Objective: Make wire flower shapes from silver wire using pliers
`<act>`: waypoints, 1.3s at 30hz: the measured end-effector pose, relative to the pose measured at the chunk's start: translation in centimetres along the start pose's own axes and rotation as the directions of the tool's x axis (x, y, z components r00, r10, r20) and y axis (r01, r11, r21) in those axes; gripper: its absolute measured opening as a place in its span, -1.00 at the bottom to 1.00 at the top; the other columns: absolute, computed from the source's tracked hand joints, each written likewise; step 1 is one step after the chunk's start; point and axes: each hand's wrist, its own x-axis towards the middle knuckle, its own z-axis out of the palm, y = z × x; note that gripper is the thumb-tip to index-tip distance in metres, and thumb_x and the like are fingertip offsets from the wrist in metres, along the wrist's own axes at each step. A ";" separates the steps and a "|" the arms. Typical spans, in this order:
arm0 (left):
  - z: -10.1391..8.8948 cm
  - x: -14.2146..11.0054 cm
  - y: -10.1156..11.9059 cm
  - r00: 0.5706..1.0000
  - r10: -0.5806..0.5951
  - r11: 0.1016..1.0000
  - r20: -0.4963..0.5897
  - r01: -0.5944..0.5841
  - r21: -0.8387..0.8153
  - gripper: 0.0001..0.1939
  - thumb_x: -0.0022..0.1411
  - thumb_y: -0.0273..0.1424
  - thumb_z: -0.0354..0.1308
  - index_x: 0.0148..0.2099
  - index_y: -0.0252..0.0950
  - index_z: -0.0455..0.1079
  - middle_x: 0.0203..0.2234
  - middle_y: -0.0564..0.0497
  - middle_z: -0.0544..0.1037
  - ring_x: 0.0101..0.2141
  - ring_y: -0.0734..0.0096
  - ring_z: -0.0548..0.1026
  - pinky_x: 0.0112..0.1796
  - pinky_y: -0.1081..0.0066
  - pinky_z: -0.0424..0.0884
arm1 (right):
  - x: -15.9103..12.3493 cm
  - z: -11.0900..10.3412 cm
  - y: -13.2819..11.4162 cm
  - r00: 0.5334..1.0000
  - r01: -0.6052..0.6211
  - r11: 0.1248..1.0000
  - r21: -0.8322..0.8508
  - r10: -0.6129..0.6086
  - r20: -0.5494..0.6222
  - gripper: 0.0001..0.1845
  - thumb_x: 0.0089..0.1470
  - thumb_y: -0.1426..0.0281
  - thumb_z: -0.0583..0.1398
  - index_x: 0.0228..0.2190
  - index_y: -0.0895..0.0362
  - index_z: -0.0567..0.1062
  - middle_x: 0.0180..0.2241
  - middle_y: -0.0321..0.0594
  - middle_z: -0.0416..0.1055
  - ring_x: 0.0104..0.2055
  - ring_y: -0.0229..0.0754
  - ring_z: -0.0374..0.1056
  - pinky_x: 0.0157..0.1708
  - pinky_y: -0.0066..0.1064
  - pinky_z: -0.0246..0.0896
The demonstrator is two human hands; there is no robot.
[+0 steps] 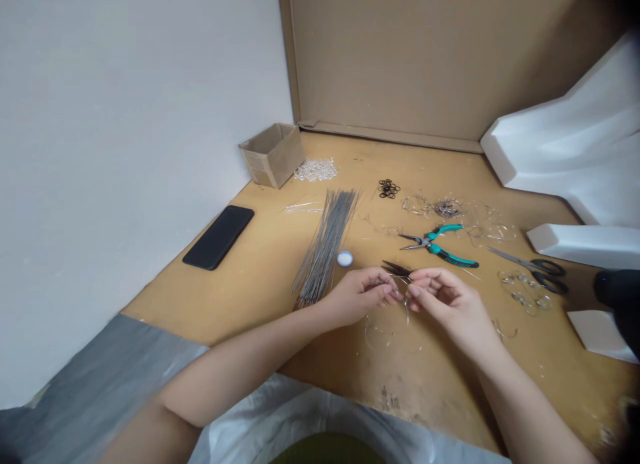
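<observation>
My left hand (367, 294) and my right hand (445, 301) meet over the front of the table, each with thumb and fingertips pinched. Between them runs a thin silvery wire (406, 311), bent in a curve, and both hands grip it. Just beyond the fingertips lies a dark-jawed tool (396, 268), its handles hidden behind my right hand. Loose loops of fine wire (373, 329) show on the table below my hands. To the left of my left hand is a bundle of straight grey wires (327, 247), beside a small round white and blue cap (345, 258).
Teal-handled pliers (430, 243) lie open beyond my right hand, with scissors (535, 266) and wire rings (525, 294) further right. Farther back are black rings (388, 189), tangled wire (447, 207), clear beads (316, 169) and a cardboard box (273, 156). A black phone (219, 237) lies left.
</observation>
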 end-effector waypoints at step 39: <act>-0.1 -0.4 1.3 0.994 -0.050 0.946 -0.093 0.077 0.315 -0.86 0.15 -0.37 0.02 -0.36 -0.35 0.30 -0.67 0.16 0.30 -0.62 0.63 0.26 -0.55 0.57 0.15 | 0.0 0.3 1.0 0.964 0.247 0.856 -0.455 -0.170 0.204 -0.88 0.04 0.34 0.14 -0.47 0.09 0.44 -0.46 -0.25 0.42 -0.39 -0.22 0.34 -0.36 -0.39 0.22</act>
